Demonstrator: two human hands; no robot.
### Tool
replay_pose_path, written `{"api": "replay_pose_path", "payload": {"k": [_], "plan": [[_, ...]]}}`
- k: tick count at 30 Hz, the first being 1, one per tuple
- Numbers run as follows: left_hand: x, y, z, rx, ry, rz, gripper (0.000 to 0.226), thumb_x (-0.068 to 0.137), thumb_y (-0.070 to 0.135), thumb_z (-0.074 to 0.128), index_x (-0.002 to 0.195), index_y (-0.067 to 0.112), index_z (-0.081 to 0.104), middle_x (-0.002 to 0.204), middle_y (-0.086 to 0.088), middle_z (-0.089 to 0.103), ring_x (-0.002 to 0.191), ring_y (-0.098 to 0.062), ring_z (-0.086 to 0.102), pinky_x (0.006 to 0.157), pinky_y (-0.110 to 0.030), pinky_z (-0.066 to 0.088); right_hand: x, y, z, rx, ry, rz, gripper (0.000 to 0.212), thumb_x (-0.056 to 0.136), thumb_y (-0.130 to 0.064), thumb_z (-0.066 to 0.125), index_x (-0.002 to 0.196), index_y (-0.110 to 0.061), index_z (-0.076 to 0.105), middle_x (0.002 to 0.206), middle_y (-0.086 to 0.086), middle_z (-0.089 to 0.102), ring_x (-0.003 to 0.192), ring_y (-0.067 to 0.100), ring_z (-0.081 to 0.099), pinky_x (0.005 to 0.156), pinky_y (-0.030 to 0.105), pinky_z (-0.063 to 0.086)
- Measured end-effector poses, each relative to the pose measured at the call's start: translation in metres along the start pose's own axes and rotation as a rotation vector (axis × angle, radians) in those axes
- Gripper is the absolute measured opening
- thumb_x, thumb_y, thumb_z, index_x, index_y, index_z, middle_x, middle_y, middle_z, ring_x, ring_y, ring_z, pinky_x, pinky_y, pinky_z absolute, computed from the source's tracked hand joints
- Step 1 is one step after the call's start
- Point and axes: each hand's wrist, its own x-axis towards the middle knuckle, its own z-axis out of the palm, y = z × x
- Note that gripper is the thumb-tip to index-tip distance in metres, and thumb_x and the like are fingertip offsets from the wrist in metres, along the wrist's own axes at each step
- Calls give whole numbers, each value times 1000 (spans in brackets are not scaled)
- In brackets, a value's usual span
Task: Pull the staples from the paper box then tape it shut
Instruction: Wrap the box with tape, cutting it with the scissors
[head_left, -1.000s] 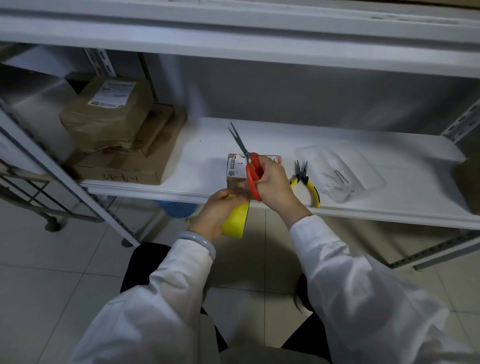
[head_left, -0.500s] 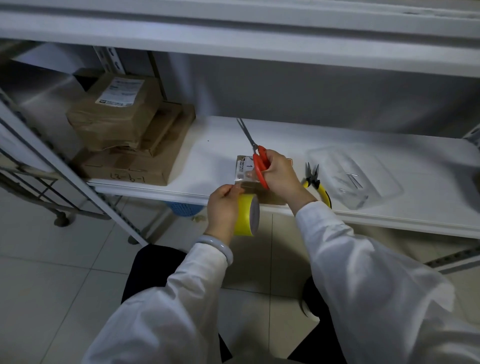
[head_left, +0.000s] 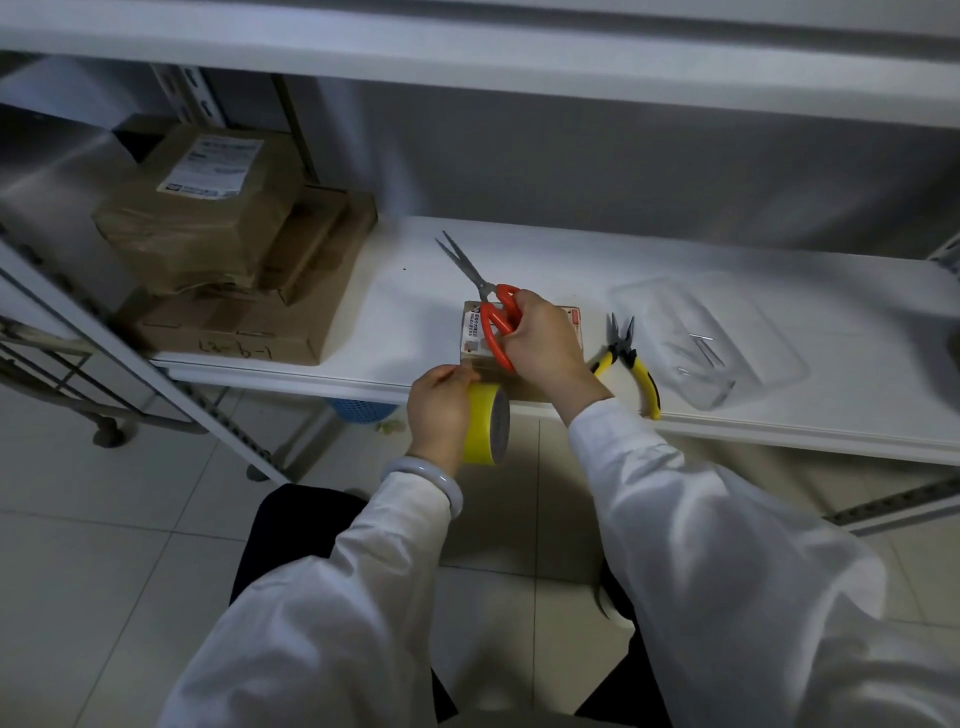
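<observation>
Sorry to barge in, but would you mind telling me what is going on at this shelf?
A person in white sleeves is sealing a small paper box that sits at the front of the white shelf. The left hand holds a yellow tape roll at the shelf edge, right against the box. The right hand grips red-handled scissors, blades pointing away. Yellow-handled pliers lie to the right, beside a clear tray holding a few staples.
</observation>
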Motion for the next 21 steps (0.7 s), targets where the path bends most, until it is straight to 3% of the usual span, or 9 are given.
{"api": "replay_pose_path", "payload": {"k": [10,13,17,21], "plan": [[1,0,6,91,40,27,14,93,21,52,83,14,59,89,-6,59,88,-26,53,84,-30,40,-7,10,7,-112,190,14,42,90,-33,58,126,-13,49,119,8,63,108,28,60,85,35,49],[0,0,7,90,37,27,15,94,21,51,84,13,60,91,-8,60,91,-28,54,90,-34,43,-7,12,10,-93,173,-14,42,90,-32,59,125,-12,49,119,8,63,108,28,60,87,36,49],[0,-1,7,111,53,52,19,96,23,46,85,13,58,91,-7,58,89,-25,52,84,-30,39,-5,4,14,-71,169,-79,45,87,-31,63,126,-13,48,120,8,63,109,29,60,97,39,48],[-1,-3,6,97,25,36,19,95,27,47,86,14,59,91,-6,59,89,-26,53,88,-34,42,-1,7,21,-54,117,-80,40,88,-33,60,122,-13,52,112,8,65,107,29,58,90,36,50]]}}
